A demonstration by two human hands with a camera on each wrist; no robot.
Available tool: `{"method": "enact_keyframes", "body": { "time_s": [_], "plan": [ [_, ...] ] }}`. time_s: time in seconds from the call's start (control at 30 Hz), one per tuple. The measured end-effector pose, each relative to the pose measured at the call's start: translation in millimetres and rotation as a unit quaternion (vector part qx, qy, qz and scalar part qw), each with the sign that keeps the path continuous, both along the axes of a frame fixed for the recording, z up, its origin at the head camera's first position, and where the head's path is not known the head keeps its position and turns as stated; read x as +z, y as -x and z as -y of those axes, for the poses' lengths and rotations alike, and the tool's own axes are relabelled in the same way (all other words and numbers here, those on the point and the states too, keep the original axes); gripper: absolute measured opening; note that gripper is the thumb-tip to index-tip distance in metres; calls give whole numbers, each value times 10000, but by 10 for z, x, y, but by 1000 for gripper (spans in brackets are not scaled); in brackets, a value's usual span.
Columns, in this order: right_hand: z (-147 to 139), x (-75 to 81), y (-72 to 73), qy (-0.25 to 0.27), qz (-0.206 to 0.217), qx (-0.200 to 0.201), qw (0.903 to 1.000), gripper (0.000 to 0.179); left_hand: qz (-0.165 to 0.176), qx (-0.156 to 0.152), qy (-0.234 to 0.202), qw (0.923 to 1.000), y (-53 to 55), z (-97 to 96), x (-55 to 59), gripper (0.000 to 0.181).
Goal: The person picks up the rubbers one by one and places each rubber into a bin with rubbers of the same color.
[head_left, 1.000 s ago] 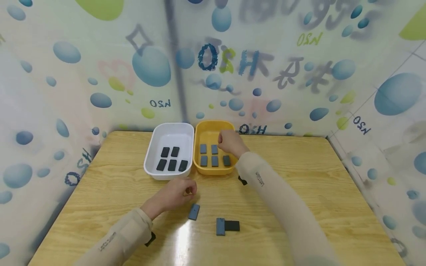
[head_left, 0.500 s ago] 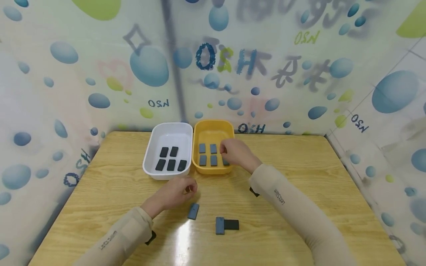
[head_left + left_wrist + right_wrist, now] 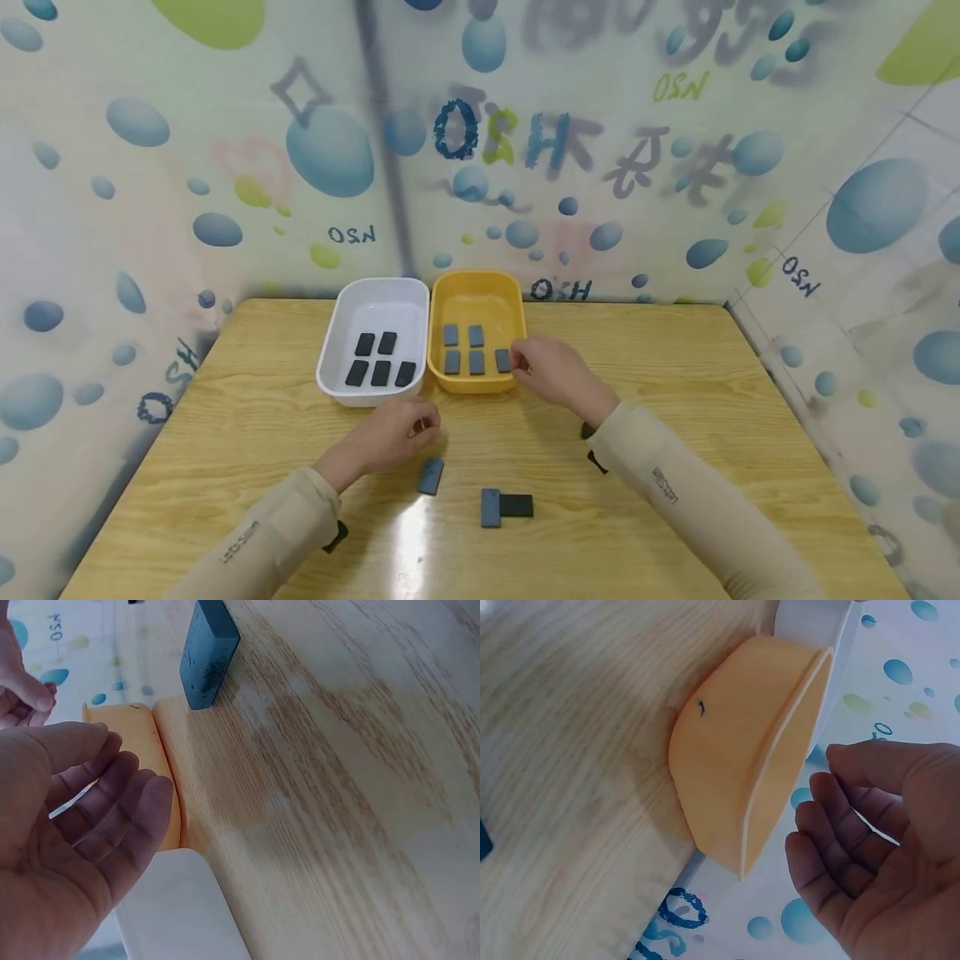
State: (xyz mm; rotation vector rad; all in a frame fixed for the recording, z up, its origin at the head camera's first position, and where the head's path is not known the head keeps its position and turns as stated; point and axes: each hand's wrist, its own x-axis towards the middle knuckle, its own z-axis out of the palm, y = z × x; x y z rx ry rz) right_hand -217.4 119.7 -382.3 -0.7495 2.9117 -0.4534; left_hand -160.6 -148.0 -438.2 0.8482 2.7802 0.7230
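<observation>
My right hand (image 3: 551,371) is above the front right corner of the yellow tray (image 3: 487,386). In the right wrist view its fingers are loosely curled, with nothing between them, beside the tray's rim. Several small blue-grey rectangular blocks (image 3: 476,362) lie in rows in that tray. My left hand (image 3: 388,435) hovers in front of the white tray (image 3: 358,398), fingers loosely bent, thumb near the index finger, holding nothing. Just below it, a single blue-grey block (image 3: 431,477) lies on the wooden table (image 3: 247,433). Several black blocks (image 3: 381,372) lie in the white tray.
Nearer me on the table, another blue-grey block (image 3: 491,508) stands against or over the end of a black block (image 3: 517,505). The two trays stand side by side near the back edge, before a patterned curtain (image 3: 465,217).
My right hand has moved from over the yellow tray toward me and to the right, uncovering the block in the tray's front right corner. My left hand has stayed almost still.
</observation>
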Motion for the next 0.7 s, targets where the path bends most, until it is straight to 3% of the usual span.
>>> {"method": "enact_keyframes", "body": {
  "time_s": [0.33, 0.7],
  "plan": [
    [-119, -151, -251, 47, 243, 17, 9997, 8, -215, -263, -47, 9994, 9, 28, -26, 6],
    [-183, -326, -354, 22, 516, -65, 9986, 9, -387, -374, -167, 9984, 6, 32, -80, 18]
  ]
}}
